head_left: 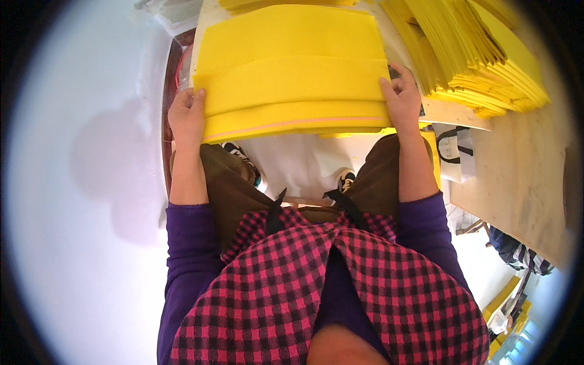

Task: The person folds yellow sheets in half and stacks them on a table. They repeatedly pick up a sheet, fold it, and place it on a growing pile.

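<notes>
A wide yellow fabric sheet [292,79] with folds across its near part lies in front of me, its near edge hanging just past the table edge. Along that near edge runs a thin pinkish strip [298,120]. My left hand [187,112] grips the sheet's left side, the thumb on top and the other fingers mostly hidden. At the right side my right hand [401,100] pinches the opposite edge between thumb and fingers. Both hands sit at about the same height, with the sheet stretched between them.
Thick stacks of folded yellow fabric [486,67] stand on the wooden table [511,158] at the right. A white wall [91,182] rises close on my left. A white bag with black handles [453,149] hangs below the table's right part. More yellow fabric [280,6] lies at the far edge.
</notes>
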{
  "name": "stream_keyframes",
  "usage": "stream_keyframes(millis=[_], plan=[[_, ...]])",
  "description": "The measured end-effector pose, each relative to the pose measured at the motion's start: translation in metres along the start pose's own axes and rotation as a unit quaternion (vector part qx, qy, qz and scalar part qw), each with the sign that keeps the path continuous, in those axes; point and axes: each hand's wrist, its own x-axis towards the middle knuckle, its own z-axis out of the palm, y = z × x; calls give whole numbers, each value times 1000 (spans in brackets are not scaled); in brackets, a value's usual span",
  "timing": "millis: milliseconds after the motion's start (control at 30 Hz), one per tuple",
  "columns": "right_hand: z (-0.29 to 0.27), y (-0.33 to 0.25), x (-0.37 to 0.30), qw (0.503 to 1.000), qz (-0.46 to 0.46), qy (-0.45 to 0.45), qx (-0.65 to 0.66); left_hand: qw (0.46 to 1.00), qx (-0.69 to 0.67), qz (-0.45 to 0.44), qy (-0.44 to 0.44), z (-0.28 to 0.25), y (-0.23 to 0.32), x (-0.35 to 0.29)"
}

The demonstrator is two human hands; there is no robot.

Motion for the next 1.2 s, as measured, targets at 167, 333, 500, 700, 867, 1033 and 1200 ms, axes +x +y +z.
stream_keyframes(millis=[167,333,500,700,867,1033,1200], plan=[[-1,1,1,1000,-12,3,-18,1000,-27,-5,-3,2,-5,1],[-13,-24,5,998,-42,26,-40,997,-69,6,-19,1,-7,3],[-4,-84,-3,958,-241,28,-151,992,-117,4,-40,-1,-7,4],[85,-160,-22,934,-321,-122,-99,997,-67,12,-27,-2,-3,4],[152,-190,-27,927,-266,-216,-150,995,-98,16,-31,0,2,-1],[161,-163,-31,928,-173,-229,-236,998,-54,23,-35,-1,-4,5],[134,-126,-31,930,-144,-200,-273,997,-63,31,-44,-1,-8,5]])
